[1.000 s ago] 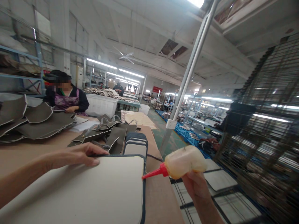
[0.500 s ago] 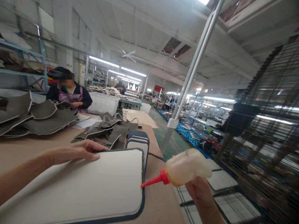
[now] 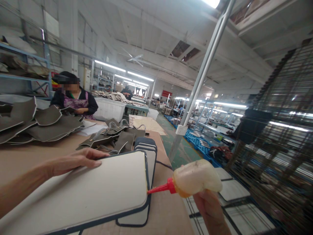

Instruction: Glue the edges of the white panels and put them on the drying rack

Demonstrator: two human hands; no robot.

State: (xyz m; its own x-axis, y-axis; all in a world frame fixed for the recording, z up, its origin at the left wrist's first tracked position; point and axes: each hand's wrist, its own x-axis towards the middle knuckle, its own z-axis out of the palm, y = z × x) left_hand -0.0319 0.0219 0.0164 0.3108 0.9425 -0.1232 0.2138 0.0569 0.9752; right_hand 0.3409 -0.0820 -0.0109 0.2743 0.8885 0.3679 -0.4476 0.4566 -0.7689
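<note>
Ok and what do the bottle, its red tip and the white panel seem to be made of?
Bottle: probably soft plastic, cloudy; an amber tint shows through its wall. Red tip: likely harder plastic, opaque and evenly coloured. Panel: perhaps board, matte white, flat and stiff-looking; its dark blue edging could be fabric or leather, I can't tell.

Clock positions refer to the view, with 12 at the top.

The round-cornered panel [image 3: 85,192] occupies the sector from 7 to 9 o'clock. Its face is flat, off-white and turned upward, bordered by a dark navy edging. A thin yellowish line runs along its 3 o'clock edge. The end toward 8 o'clock extends out of view.

The squeeze bottle [image 3: 195,178] is located between 4 and 5 o'clock, on its side. Its body is translucent, with amber liquid at the underside. The tapered red nozzle [image 3: 161,188] points to 9 o'clock; its tip meets the panel's margin near the 4 o'clock corner.
</note>
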